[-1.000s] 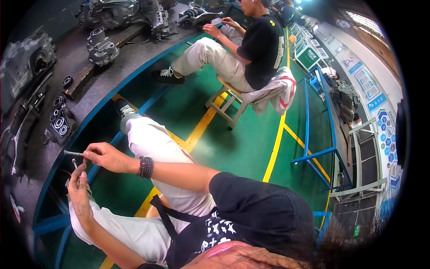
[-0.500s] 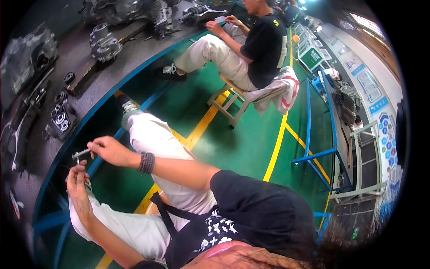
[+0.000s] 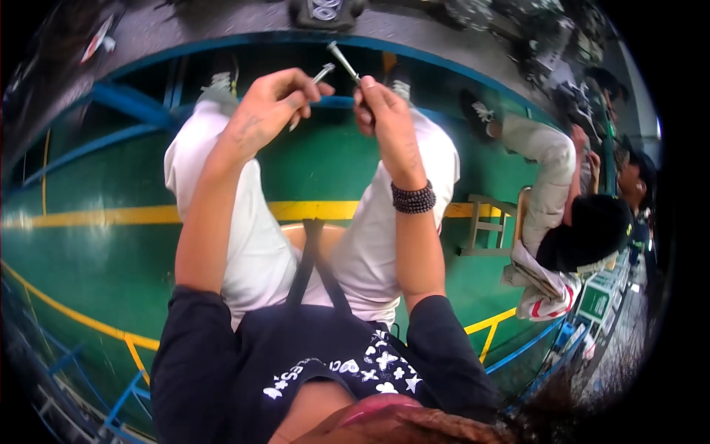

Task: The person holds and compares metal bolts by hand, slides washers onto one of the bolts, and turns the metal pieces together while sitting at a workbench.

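Note:
My left hand [image 3: 272,107] is closed on a slim silver bolt [image 3: 322,73], whose head sticks out past the fingers. A longer silver bolt [image 3: 343,59] is pinched in my right hand [image 3: 383,111], its wide head pointing up and to the left. The two bolts are apart, with a small gap between the hands. Both hands are over the gap between my knees, just short of the workbench edge. The fingers hide the lower ends of both bolts.
The grey workbench [image 3: 222,28] has a blue edge and carries a dark metal part with pale rings [image 3: 325,10] and several metal castings. On the right a co-worker [image 3: 592,229] sits near a wooden stool [image 3: 488,226]. Blue bench legs [image 3: 129,105] stand at the left.
The view has swung left, so the bench now lies ahead and the co-worker at the right. My hands, which were close together with the bolts meeting, have moved apart.

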Available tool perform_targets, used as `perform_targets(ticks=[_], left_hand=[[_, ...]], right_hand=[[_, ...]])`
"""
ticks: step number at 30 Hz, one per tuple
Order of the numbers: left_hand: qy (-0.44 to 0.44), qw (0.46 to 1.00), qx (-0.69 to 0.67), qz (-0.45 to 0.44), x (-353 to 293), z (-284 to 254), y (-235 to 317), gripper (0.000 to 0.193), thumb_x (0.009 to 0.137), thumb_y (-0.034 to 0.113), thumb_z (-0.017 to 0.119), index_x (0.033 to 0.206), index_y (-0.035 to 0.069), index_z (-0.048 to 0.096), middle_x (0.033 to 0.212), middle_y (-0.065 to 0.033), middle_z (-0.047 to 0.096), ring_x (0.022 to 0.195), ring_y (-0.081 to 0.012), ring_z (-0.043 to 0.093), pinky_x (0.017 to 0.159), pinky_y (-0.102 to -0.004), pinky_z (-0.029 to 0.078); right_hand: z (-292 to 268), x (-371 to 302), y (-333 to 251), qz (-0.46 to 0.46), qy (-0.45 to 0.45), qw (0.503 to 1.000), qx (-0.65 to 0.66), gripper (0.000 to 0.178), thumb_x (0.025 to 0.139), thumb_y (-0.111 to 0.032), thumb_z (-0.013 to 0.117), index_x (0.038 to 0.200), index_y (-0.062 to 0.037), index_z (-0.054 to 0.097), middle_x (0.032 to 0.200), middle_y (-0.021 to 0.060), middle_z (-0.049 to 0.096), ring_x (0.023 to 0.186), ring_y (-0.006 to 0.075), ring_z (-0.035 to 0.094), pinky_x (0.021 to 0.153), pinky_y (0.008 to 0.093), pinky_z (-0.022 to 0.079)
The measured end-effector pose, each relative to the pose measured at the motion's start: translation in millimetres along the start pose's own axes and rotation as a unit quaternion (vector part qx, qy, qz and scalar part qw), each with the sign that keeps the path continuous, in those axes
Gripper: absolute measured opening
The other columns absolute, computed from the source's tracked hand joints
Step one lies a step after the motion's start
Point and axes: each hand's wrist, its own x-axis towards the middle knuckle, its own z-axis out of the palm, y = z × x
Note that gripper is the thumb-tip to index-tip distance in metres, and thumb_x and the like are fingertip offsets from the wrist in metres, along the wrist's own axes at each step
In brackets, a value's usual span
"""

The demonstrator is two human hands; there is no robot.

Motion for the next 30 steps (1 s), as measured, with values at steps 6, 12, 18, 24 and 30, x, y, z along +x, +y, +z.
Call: perform_targets(ticks=[6,12,18,24,30], left_hand=[[0.051,0.998,-0.037,-0.018,-6,-6,1,0.021,0.094,0.017,0.060,0.105,0.002,0.050,0.108,-0.0157,0.067,0.072,-0.0110,0.057,0.065,-0.0205,0.048],[0.085,0.995,0.001,-0.055,-8,-4,-1,0.048,0.092,0.026,0.065,0.124,-0.004,0.048,0.107,-0.0145,0.068,0.072,-0.0099,0.060,0.065,-0.0204,0.049],[0.067,0.996,-0.018,-0.053,-6,-1,2,0.036,0.093,0.028,0.063,0.112,-0.003,0.059,0.091,-0.0082,0.067,0.064,-0.0086,0.053,0.060,-0.0199,0.043],[0.118,0.986,0.044,-0.110,-4,-9,-9,0.034,0.095,0.035,0.059,0.108,0.004,0.061,0.077,0.0000,0.054,0.063,-0.0065,0.040,0.059,-0.0190,0.034],[0.050,0.993,-0.069,-0.080,-8,-9,-8,0.032,0.096,0.030,0.057,0.113,0.003,0.062,0.083,0.0000,0.059,0.066,-0.0058,0.046,0.063,-0.0181,0.037]], right_hand=[[13,-6,-6,-0.101,-0.035,0.990,0.096,0.028,0.103,-0.028,0.044,0.088,-0.0058,0.053,0.066,-0.0035,0.043,0.057,0.0044,0.037,0.052,0.0189,0.029],[9,0,9,-0.026,-0.010,0.999,-0.042,0.028,0.103,-0.027,0.046,0.087,-0.0048,0.054,0.066,-0.0027,0.046,0.057,0.0031,0.037,0.051,0.0183,0.028],[18,-2,4,-0.113,-0.005,0.993,-0.027,0.030,0.103,-0.030,0.045,0.088,-0.0060,0.055,0.066,-0.0028,0.047,0.058,0.0038,0.038,0.052,0.0181,0.029],[19,-8,-4,-0.066,-0.036,0.989,0.124,0.029,0.103,-0.029,0.045,0.090,-0.0053,0.057,0.071,-0.0030,0.047,0.062,0.0035,0.039,0.054,0.0189,0.030],[14,-2,8,0.019,-0.037,0.998,-0.043,0.026,0.103,-0.025,0.045,0.094,-0.0047,0.058,0.070,-0.0044,0.046,0.061,0.0029,0.038,0.053,0.0171,0.029]])
